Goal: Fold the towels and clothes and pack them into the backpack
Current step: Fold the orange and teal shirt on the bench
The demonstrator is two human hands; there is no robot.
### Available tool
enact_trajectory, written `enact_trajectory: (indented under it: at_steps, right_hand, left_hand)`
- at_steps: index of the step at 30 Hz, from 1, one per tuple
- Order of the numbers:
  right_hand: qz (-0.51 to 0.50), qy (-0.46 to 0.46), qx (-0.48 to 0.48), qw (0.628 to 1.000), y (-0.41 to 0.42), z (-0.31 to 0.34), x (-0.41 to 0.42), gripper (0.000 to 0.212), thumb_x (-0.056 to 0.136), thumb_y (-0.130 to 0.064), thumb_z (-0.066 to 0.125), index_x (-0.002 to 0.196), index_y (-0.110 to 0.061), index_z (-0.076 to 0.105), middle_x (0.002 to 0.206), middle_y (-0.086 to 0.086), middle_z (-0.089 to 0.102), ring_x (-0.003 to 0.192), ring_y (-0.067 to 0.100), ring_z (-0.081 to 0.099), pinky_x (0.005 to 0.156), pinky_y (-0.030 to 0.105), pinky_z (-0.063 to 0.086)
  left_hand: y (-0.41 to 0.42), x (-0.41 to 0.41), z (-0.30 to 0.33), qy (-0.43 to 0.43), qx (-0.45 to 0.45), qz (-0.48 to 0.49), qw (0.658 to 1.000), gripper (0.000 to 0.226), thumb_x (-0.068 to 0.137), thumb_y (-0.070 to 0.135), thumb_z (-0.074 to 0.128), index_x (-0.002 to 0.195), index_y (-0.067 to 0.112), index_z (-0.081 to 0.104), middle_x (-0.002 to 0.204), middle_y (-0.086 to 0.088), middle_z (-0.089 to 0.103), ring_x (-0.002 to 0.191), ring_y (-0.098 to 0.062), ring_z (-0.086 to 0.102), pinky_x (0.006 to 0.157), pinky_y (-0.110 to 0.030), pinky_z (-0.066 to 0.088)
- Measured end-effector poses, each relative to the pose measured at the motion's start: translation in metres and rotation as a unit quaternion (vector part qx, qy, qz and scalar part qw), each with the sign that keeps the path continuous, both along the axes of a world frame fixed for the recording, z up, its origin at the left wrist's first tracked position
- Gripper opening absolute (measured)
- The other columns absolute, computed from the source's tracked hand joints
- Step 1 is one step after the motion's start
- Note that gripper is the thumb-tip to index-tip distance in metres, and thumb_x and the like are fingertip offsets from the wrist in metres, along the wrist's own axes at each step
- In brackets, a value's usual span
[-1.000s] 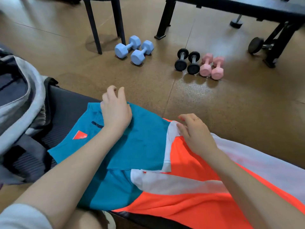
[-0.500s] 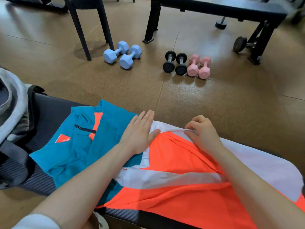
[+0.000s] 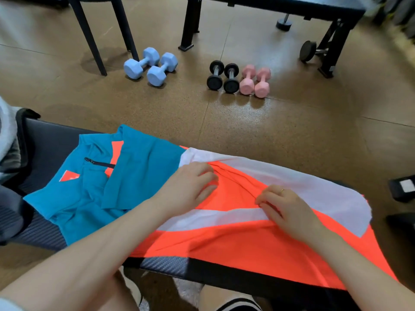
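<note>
The shirt [image 3: 224, 234] lies spread along the dark bench [image 3: 166, 264] in front of me. Its long axis runs from left to right: the teal collar end with the short zipper points to my left, and the orange and white hem end points to my right, near the end of the bench.

My left hand [image 3: 190, 187] rests on the middle of the shirt, the fingers curled and gathering the orange cloth, which makes wrinkles there. My right hand [image 3: 285, 208] is just to the right, and its curled fingers pinch a fold of cloth at the white stripe. Both hands hold the shirt; they are near each other but apart.

At the far left edge is the backpack [image 3: 9, 140], grey and black, mostly cut off, so I cannot tell if it is open.

On the floor beyond the bench lie two blue dumbbells [image 3: 150, 66], two black dumbbells [image 3: 222, 77] and two pink dumbbells [image 3: 254, 83]. Behind them stand chair legs [image 3: 89, 37] and another bench [image 3: 280, 5]. At the right edge are dark objects I cannot make out.
</note>
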State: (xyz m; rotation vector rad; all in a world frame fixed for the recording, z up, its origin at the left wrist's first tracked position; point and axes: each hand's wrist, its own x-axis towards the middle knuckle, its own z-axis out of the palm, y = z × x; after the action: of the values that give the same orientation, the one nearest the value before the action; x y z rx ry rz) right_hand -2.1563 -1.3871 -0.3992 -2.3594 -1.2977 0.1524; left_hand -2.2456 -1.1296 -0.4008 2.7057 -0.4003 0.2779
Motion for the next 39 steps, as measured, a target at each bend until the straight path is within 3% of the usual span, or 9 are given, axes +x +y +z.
enact_trajectory:
  at_steps: [2, 5, 11, 17, 20, 23, 31, 35, 39]
  right_hand:
    - [0.016, -0.007, -0.046, 0.999, -0.019, -0.002, -0.005, 0.024, 0.090, -0.025, 0.045, 0.089, -0.013, 0.065, 0.088, 0.001, 0.062, 0.078, 0.022, 0.060, 0.069, 0.035, 0.050]
    - [-0.014, -0.027, -0.059, 0.998, -0.041, -0.003, -0.008, 0.026, 0.090, -0.027, 0.046, 0.095, -0.012, 0.067, 0.095, 0.004, 0.063, 0.082, 0.026, 0.061, 0.073, 0.037, 0.051]
    - [-0.083, -0.068, -0.142, 0.984, -0.077, -0.016, -0.022, 0.050, 0.087, -0.038, 0.040, 0.122, -0.007, 0.058, 0.121, 0.014, 0.061, 0.109, 0.032, 0.060, 0.098, 0.034, 0.038]
    - [-0.226, 0.020, -0.125, 0.966, -0.122, -0.015, -0.033, 0.076, 0.087, -0.052, 0.033, 0.147, -0.008, 0.017, 0.155, 0.010, 0.019, 0.143, 0.024, 0.018, 0.117, 0.033, 0.010]
    - [-0.194, -0.016, -0.130, 0.972, -0.101, -0.004, -0.036, 0.090, 0.075, -0.061, 0.007, 0.149, -0.011, 0.012, 0.157, 0.004, 0.007, 0.146, 0.019, 0.005, 0.116, 0.031, -0.001]
    - [-0.100, -0.044, -0.165, 0.980, -0.062, -0.005, -0.038, 0.088, 0.074, -0.060, -0.003, 0.150, -0.018, 0.006, 0.158, -0.001, -0.002, 0.146, 0.016, -0.002, 0.114, 0.033, -0.008]
    - [-0.187, -0.049, -0.271, 0.943, -0.140, -0.018, -0.002, 0.087, 0.071, -0.063, -0.011, 0.150, -0.028, 0.002, 0.158, -0.003, -0.005, 0.146, 0.015, -0.004, 0.115, 0.041, -0.003]
    - [-0.252, 0.085, -0.062, 0.962, -0.187, -0.008, 0.028, 0.066, 0.087, -0.051, 0.019, 0.142, -0.020, 0.038, 0.155, 0.007, 0.021, 0.144, 0.017, 0.014, 0.114, 0.030, 0.008]
    - [-0.387, 0.227, 0.130, 0.884, -0.194, -0.009, 0.064, 0.040, 0.093, -0.022, 0.055, 0.131, -0.011, 0.049, 0.131, 0.007, 0.051, 0.122, 0.021, 0.047, 0.101, 0.030, 0.035]
  left_hand:
    - [-0.027, -0.009, 0.005, 0.074, -0.013, -0.044, 0.996, 0.045, 0.087, 0.042, 0.035, 0.092, 0.010, 0.066, 0.085, -0.008, 0.062, 0.078, -0.028, 0.061, 0.066, -0.037, 0.050]
    - [-0.060, -0.019, 0.004, 0.164, 0.054, -0.013, 0.985, 0.068, 0.078, 0.063, 0.020, 0.107, 0.016, 0.059, 0.099, -0.005, 0.057, 0.097, -0.025, 0.057, 0.075, -0.034, 0.044]
    - [-0.089, -0.019, -0.003, 0.168, 0.137, 0.081, 0.973, 0.030, 0.095, 0.038, 0.041, 0.115, 0.017, 0.048, 0.114, -0.004, 0.054, 0.107, -0.027, 0.054, 0.076, -0.036, 0.043]
    - [-0.080, -0.029, -0.009, 0.002, 0.191, 0.095, 0.977, 0.020, 0.078, 0.022, 0.042, 0.089, 0.013, 0.055, 0.070, -0.006, 0.060, 0.058, -0.026, 0.061, 0.044, -0.029, 0.043]
    - [-0.109, -0.037, -0.009, -0.067, 0.146, 0.077, 0.984, 0.035, 0.079, 0.022, 0.038, 0.109, 0.011, 0.052, 0.100, -0.010, 0.067, 0.086, -0.027, 0.063, 0.073, -0.035, 0.043]
    - [-0.143, -0.038, -0.016, -0.025, 0.151, 0.024, 0.988, 0.051, 0.088, 0.037, 0.037, 0.124, 0.006, 0.053, 0.129, -0.013, 0.057, 0.118, -0.028, 0.054, 0.099, -0.039, 0.037]
    - [-0.146, -0.038, -0.033, 0.072, 0.181, 0.022, 0.981, 0.069, 0.094, 0.058, 0.017, 0.134, 0.009, 0.045, 0.142, -0.014, 0.043, 0.127, -0.030, 0.047, 0.105, -0.038, 0.022]
    - [-0.167, -0.023, -0.027, -0.013, 0.134, -0.061, 0.989, 0.057, 0.083, 0.043, 0.044, 0.130, 0.012, 0.051, 0.142, -0.014, 0.043, 0.129, -0.027, 0.041, 0.106, -0.040, 0.025]
    - [-0.234, 0.014, -0.018, -0.084, 0.098, -0.167, 0.977, 0.032, 0.089, 0.034, 0.043, 0.115, 0.019, 0.056, 0.116, -0.008, 0.060, 0.100, -0.025, 0.056, 0.082, -0.036, 0.042]
